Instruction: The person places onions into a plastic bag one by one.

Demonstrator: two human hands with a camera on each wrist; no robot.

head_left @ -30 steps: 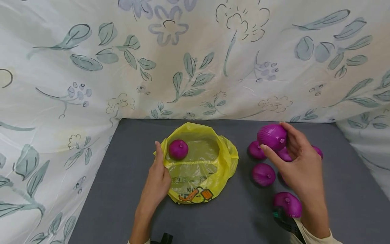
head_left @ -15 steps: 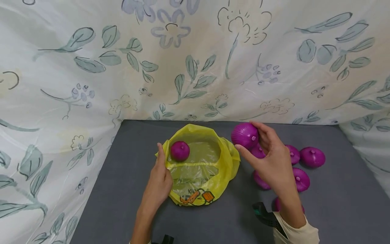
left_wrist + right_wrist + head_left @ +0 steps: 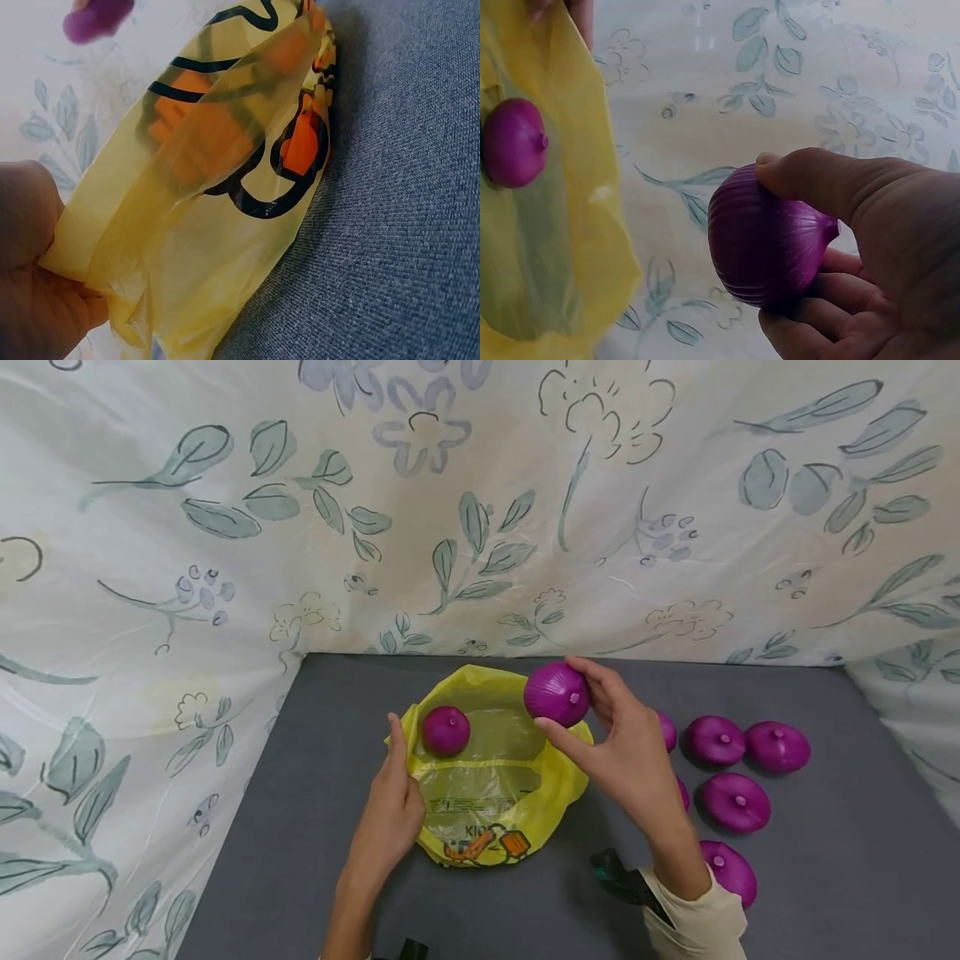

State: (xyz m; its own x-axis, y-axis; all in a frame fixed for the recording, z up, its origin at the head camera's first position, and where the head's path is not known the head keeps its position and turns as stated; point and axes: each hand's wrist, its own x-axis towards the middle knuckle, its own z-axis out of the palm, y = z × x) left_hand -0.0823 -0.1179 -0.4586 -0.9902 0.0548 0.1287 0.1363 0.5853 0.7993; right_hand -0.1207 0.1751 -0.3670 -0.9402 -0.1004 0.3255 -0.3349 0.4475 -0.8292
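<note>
My left hand [image 3: 390,802] grips the left rim of a yellow plastic bag [image 3: 555,793], whose mouth faces up. In the left wrist view, thumb and fingers pinch the film of the bag [image 3: 195,255]. One purple onion [image 3: 446,731] lies inside the bag, near its left wall. My right hand [image 3: 622,743] holds another purple onion [image 3: 557,693] between thumb and fingers, over the bag's right rim. The right wrist view shows that onion [image 3: 769,240] with the thumb across its top and the fingers below.
Several more purple onions [image 3: 737,802] lie on the dark grey table [image 3: 847,868] to the right, partly hidden by my right hand and forearm. A floral-patterned cloth [image 3: 480,510] hangs behind the table and along its sides.
My right hand has carried its onion leftward, from above the group of onions to the bag's right rim. My left hand keeps its hold on the bag.
</note>
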